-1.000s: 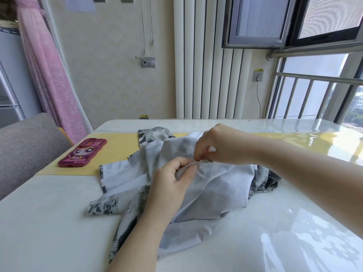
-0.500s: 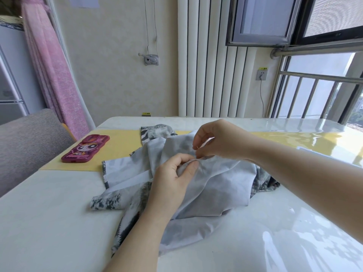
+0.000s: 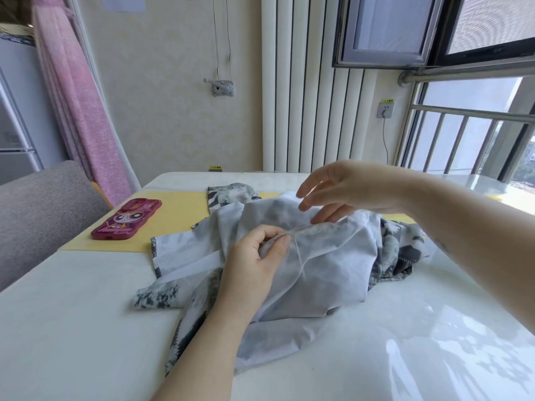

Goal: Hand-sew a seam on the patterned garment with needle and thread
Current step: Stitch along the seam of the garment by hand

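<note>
Pinching a raised fold of the patterned garment [image 3: 333, 273] between thumb and forefinger, our left hand [image 3: 254, 261] sits nearest us, its forearm coming in over the near edge of the counter [image 3: 72, 314]. We note a pale thread [image 3: 298, 256] hanging from that pinch down over the cloth. Garment lies crumpled mid-counter, pale side up, dark print showing at its left and right edges. Just beyond the fold, our right hand [image 3: 350, 192] hovers with fingers spread and loose, holding nothing we can see; whether its lower fingertips touch the cloth, we cannot tell. Farther left, a phone [image 3: 127, 219] in a magenta cartoon case rests on a yellow mat [image 3: 179, 215]; the garment's far edge overlaps that mat. White radiator [image 3: 301, 96] stands on the far wall.
</note>
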Motion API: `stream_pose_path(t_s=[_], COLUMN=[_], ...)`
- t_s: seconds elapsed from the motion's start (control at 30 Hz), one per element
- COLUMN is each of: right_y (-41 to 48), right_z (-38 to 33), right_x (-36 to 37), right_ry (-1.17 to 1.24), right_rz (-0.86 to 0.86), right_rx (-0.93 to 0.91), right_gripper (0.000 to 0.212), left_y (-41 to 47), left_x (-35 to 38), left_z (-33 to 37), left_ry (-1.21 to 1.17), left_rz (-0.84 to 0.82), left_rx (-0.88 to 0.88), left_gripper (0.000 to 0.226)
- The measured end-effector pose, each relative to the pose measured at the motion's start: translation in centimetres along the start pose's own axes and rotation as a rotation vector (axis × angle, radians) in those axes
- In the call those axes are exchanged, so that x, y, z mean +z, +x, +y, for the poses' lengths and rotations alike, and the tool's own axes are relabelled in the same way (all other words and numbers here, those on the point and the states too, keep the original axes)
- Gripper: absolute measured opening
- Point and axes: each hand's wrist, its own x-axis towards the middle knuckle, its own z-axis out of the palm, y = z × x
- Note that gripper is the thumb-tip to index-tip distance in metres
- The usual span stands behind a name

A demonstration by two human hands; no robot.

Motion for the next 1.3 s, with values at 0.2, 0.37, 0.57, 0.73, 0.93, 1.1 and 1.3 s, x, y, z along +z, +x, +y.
stream_pose_path(t_s=[0.2, 0.37, 0.57, 0.73, 0.93, 1.1, 1.3], right_y=[-0.4, -1.4, 0.3, -1.0, -4.3, -5.4, -3.6], right_z=[0.5, 3.3, 5.1, 3.0, 2.9, 4.4, 3.5], right_x=[0.3, 3.5, 4.7, 5.9, 4.2, 2.3, 6.2], right_ry=[-0.613, -0.871, -0.950, -0.067, 0.532, 0.540, 0.058], right_rz=[0.442, 0.316, 0.492, 0.332, -0.585, -0.463, 0.268], right_rx=[-0.384, -0.800, -1.095, -0.703, 0.100, 0.172, -0.120], right_gripper=[0.005, 0.021, 0.017, 0.012, 0.014, 0.033, 0.015], left_y=[0.0, 0.2, 0.2, 0.4, 0.5, 0.4, 0.4], left_x=[0.0, 0.0, 0.0, 0.0, -0.1, -0.1, 0.0], left_z=[0.0, -0.2, -0.3, -0.3, -1.1, -1.1, -1.3], left_ry=[-0.023, -0.101, -0.169, -0.157, -0.080, -0.102, -0.098], left_rz=[-0.001, -0.035, -0.059, -0.026, 0.029, 0.032, 0.027], left_rx=[-0.023, -0.082, -0.131, -0.129, -0.135, -0.141, -0.124], left_gripper=[0.012, 0.009, 0.008, 0.023, 0.008, 0.008, 0.006])
